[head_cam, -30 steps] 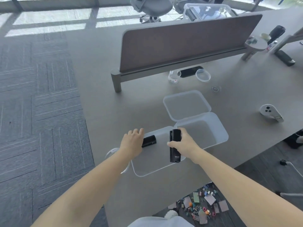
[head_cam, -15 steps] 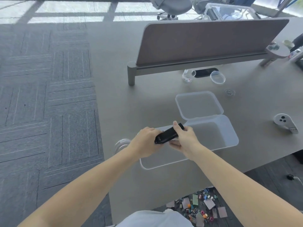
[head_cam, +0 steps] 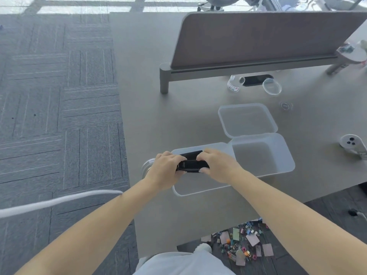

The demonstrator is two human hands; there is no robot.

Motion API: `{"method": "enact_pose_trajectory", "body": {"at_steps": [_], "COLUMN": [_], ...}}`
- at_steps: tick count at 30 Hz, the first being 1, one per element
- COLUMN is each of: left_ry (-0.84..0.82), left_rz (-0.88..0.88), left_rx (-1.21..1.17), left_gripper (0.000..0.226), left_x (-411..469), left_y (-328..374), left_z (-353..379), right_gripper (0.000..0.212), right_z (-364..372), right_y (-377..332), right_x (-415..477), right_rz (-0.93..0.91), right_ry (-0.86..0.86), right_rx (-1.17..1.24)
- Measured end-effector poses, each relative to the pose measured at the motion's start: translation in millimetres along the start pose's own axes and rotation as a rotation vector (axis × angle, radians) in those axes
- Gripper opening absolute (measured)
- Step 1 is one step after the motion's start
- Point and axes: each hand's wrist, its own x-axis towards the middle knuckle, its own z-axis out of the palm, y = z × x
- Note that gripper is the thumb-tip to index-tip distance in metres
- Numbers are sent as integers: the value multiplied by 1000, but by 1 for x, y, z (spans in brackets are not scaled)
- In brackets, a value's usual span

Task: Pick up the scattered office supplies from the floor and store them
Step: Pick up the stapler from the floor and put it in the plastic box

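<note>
Both hands (head_cam: pixel 165 169) (head_cam: pixel 217 164) curl fingers around one black stapler (head_cam: pixel 192 165).

Inside an open-plan office: grey carpet tiles (head_cam: pixel 59 116) in a checker pattern beside a long grey desk (head_cam: pixel 158 120), split down its middle by a brown divider screen (head_cam: pixel 258 38). Beyond the screen, the wheeled base of a swivel chair (head_cam: pixel 210 5) in window light. On the floor by the desk's near edge, a heap of coloured binder clips (head_cam: pixel 249 231) and paper tags (head_cam: pixel 252 240).
</note>
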Motion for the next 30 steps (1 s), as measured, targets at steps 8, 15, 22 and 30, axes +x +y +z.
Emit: {"method": "enact_pose_trajectory", "body": {"at_steps": [8, 15, 22, 30], "left_ry": [-115, -140, -146, -154], "left_rz": [-146, -228, -256, -276], "left_rx": [30, 43, 53, 63], "left_gripper": [102, 109, 107, 107], "left_x": [-6, -8, -7, -5], "left_y": [-8, -10, -11, -9], "left_z": [-3, 3, 5, 4], "right_gripper": [31, 20, 62, 72], "right_z": [34, 50, 44, 39], "right_y": [3, 1, 0, -12], "right_x": [12, 25, 23, 31], "right_rz": [4, -40, 305, 543], "right_ry": [-77, 24, 82, -18], "right_rx": [-267, -356, 31, 426]}}
